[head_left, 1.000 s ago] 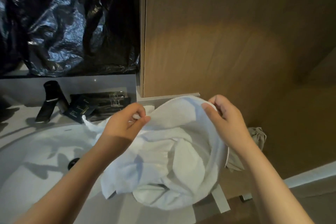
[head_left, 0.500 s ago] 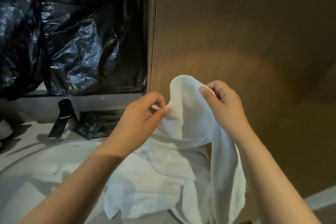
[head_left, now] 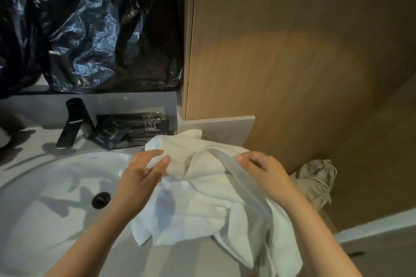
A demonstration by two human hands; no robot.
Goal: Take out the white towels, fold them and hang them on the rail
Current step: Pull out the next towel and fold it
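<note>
Wood wall panel (head_left: 292, 63) fills the right, black plastic sheet (head_left: 90, 29) top left. Sink (head_left: 40, 220) sits in the bench (head_left: 29, 139), lower left. White towels (head_left: 202, 204) are out, in a loose rumpled heap across the sink's right rim and the bench edge, one end hanging off the front. Progress, judged: taking-out done, folding barely begun, no neat fold seen. Hanging all left, rail not in view. Right hand (head_left: 263, 171): fingers curled, pinching a hem strip at heap's top right. Left hand (head_left: 139, 180): fingers loose and spread, gripping nothing, tips touching a top fold. Grey cloth (head_left: 317, 180) right of heap. Faucet (head_left: 72, 123), drain (head_left: 101, 200).
</note>
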